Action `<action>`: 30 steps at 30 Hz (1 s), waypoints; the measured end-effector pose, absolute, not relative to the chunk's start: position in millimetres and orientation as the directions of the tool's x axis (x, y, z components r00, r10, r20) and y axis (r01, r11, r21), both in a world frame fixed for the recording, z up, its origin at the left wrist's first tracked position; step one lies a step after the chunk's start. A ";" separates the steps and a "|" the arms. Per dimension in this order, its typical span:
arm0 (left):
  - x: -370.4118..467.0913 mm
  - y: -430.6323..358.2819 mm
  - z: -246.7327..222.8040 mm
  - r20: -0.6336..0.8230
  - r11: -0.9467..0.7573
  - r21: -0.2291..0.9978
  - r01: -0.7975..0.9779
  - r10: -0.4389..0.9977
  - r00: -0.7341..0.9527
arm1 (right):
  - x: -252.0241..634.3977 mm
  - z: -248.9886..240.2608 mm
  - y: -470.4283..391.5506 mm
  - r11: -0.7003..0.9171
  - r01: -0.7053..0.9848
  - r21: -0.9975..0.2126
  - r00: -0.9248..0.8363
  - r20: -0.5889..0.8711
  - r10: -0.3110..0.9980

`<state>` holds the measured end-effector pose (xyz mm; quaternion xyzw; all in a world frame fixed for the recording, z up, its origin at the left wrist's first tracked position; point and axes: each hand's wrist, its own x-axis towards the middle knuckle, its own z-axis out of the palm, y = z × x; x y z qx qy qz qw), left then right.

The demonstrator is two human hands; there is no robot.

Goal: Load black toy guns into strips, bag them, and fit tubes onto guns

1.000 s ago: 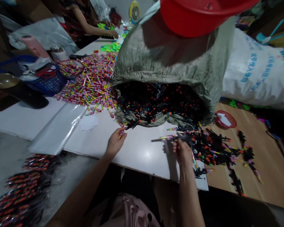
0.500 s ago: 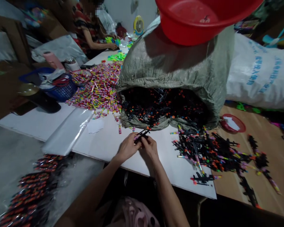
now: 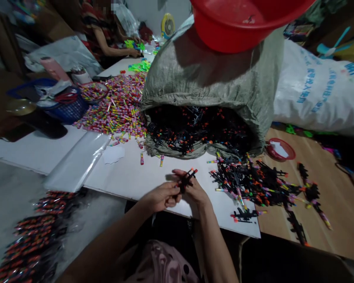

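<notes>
Over the white tabletop, a small black toy gun [image 3: 188,179] with orange tips is held between my two hands, its muzzle slanting up and to the right. My left hand [image 3: 161,197] is closed, thumb and fingers pinching the rear end of the toy gun. On the other side, my right hand [image 3: 197,193] supports its middle and lower part, some fingers stretching behind it. What lies inside the left fingers is hidden. Beyond the hands, a grey-green woven sack [image 3: 212,78] opens toward me, full of black toy guns with orange bits [image 3: 191,135].
Small candy tubes [image 3: 120,104] form a heap at left, beside a blue basket [image 3: 69,108]. Toy guns fitted with tubes [image 3: 253,181] pile up at right, near a red tray [image 3: 287,151]. A red basin [image 3: 233,37] rests on the sack. A co-worker [image 3: 103,35] sits at the back left.
My hands have come nearer to me and slightly right with the toy gun, turning its orange tips upward. The right fingers have stretched out behind it. The whole view has shifted a little.
</notes>
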<state>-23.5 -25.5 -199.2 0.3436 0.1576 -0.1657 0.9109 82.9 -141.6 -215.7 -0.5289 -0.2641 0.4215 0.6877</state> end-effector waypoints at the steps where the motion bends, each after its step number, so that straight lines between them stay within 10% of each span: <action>1: -24.9 -29.9 -198.3 -0.385 0.721 0.539 0.435 -0.248 0.889 | 83.2 -212.7 -144.7 0.109 -0.290 -0.951 0.468 -0.042 0.883; 11: -20.1 -28.1 -220.4 -0.326 0.355 0.918 0.179 0.414 0.850 | 74.2 -214.5 -171.3 -0.359 0.101 -0.928 0.920 -0.050 0.388; 25: -21.2 -34.1 -218.6 -0.168 0.121 0.984 0.129 0.405 0.899 | 42.3 -187.3 -148.0 -0.071 -0.194 -0.979 0.935 -0.206 0.290; 30: -27.0 -40.8 -217.5 0.111 -0.281 0.959 0.030 0.472 0.875 | 34.7 -189.6 -147.0 -0.099 -0.188 -0.977 0.948 -0.207 0.241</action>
